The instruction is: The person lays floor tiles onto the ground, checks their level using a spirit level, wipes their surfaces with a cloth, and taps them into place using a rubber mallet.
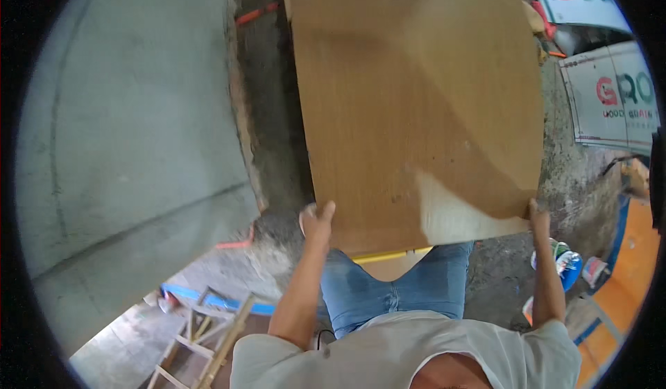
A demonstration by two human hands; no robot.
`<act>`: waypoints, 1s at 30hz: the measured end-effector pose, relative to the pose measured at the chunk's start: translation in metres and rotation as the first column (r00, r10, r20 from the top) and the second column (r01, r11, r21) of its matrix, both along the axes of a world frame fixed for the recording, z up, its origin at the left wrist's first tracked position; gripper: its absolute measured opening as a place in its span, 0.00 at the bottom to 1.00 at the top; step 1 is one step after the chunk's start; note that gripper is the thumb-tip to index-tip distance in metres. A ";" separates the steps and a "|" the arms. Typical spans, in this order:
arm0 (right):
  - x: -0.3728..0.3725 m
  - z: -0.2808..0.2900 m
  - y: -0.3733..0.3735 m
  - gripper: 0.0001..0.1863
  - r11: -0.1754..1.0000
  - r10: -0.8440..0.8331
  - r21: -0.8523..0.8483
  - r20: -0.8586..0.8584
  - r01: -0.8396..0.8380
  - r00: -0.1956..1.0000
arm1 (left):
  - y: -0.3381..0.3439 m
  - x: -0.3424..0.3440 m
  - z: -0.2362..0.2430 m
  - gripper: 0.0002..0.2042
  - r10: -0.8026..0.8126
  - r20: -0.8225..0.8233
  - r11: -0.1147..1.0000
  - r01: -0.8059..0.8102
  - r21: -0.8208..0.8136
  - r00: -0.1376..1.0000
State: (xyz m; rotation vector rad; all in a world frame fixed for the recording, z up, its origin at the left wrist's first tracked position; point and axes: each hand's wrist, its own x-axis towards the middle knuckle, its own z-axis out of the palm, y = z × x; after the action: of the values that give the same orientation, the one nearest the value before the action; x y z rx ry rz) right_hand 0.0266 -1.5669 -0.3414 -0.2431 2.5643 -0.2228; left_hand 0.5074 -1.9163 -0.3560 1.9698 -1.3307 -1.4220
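A large brown wooden board stretches away from my body, filling the upper middle of the view. My left hand grips its near left corner, thumb on top. My right hand holds the near right corner. The undersides of the board and the fingers beneath it are hidden. A strip of yellow shows below the near edge, just above my jeans.
A grey concrete wall fills the left. White printed sheets lie at the upper right. Paint buckets and orange panels are at the lower right. A wooden ladder-like frame and a blue pipe lie at the lower left.
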 end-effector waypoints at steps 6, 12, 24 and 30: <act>0.064 -0.149 -0.040 0.34 0.990 -0.113 0.086 0.008 0.111 0.994 | -0.033 0.068 -0.122 0.18 0.006 0.052 0.999 -0.004 -0.035 0.999; 0.097 -0.205 -0.012 0.38 0.929 -0.249 -0.238 0.160 0.282 0.955 | 0.009 0.097 -0.200 0.16 0.076 -0.068 0.993 -0.082 -0.084 0.995; 0.086 -0.072 0.042 0.34 0.971 -0.042 0.236 0.008 0.039 0.999 | 0.107 0.106 -0.125 0.11 0.134 0.024 0.946 -0.136 0.294 0.991; 0.077 -0.059 0.041 0.34 0.926 0.063 0.375 -0.031 -0.047 0.997 | 0.135 0.113 -0.126 0.12 -0.026 0.119 0.967 -0.005 0.253 0.993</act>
State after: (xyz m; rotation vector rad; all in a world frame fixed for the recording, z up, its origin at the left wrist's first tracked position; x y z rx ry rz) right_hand 0.1032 -1.5256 -0.3999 -0.1756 2.5749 0.2965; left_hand 0.6200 -1.7814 -0.4825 2.2479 -1.2632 -1.5658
